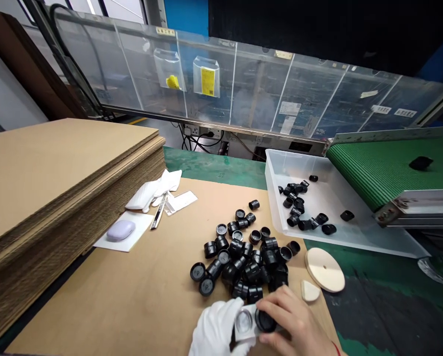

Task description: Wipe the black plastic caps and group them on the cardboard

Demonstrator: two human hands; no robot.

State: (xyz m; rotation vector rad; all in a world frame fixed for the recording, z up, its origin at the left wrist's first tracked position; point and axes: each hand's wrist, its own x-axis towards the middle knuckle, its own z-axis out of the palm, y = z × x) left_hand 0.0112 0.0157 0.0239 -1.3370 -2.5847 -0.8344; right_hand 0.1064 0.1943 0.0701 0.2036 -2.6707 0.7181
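Observation:
In a white glove, my left hand (216, 329) is closed on a small white block (243, 322) with a round, shiny, see-through face. My bare right hand (295, 324) has its thumb and fingers closed round a black round cap (266, 320), whose open side faces up. The cap is against the right side of the block; whether they are joined I cannot tell. Just beyond both hands lies a loose pile of black caps (239, 262), some on their sides and some upright. To the right of the pile are a pale round disc (325, 269) and a small cream-coloured wedge (310, 290).
A translucent bin (340, 195) with black caps stands at the right, below a green conveyor belt (384, 165) carrying one black piece. Stacked cardboard sheets (80, 183) rise at the left. Near them lie a box cutter (158, 212), white gloves (150, 193) and a lilac case (121, 230).

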